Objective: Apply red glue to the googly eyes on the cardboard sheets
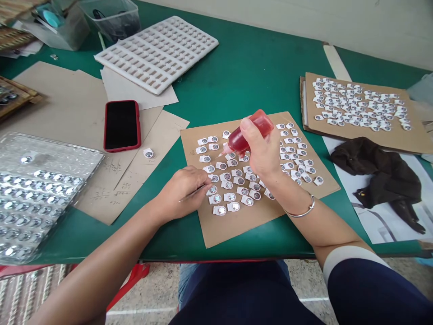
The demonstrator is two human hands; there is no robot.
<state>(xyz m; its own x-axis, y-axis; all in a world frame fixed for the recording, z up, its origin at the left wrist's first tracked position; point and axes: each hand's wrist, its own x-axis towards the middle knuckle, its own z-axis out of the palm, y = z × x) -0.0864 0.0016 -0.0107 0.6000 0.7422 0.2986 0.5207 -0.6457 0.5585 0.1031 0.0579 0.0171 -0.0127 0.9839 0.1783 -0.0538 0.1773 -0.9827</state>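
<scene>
My right hand (262,151) is wrapped round a small squeeze bottle (248,131) of red liquid, tilted with its thin tip pointing down and left. Beneath it lies a brown cardboard sheet (209,232) bearing rows of small white tabs with round metallic pieces (233,206). At the sheet's left edge my left hand (186,192) is closed in a pinch round a thin pointed tool (192,194). The bottle tip hovers above the tabs, a little above and right of my left fingers. My right hand hides some of the tabs.
Left are a red-cased phone (122,125), a single tab (148,153) and a clear tray of shiny round pieces (34,203). A white slotted tray (158,54) and plastic bins (111,20) stand behind. Right lie another filled cardboard (365,137) and a dark cloth (389,180).
</scene>
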